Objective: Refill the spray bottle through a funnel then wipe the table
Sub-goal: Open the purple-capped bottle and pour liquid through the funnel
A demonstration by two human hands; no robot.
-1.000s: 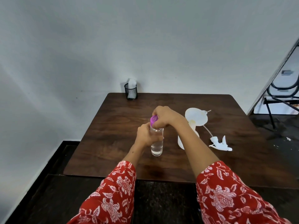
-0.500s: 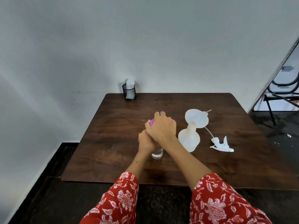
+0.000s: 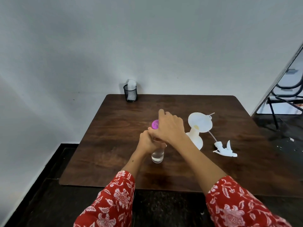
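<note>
At table centre stands the clear water bottle (image 3: 157,155), upright, long axis vertical. Left hand (image 3: 148,143) grips its body; right hand (image 3: 169,128) closes over the purple cap (image 3: 155,124). Spray bottle (image 3: 196,140) with funnel (image 3: 200,122) sits near, at three o'clock, nearer the right hand.

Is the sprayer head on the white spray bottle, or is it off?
Off. The sprayer head lies on the table, apart from the spray bottle, and a funnel sits in the bottle's neck instead.
</note>
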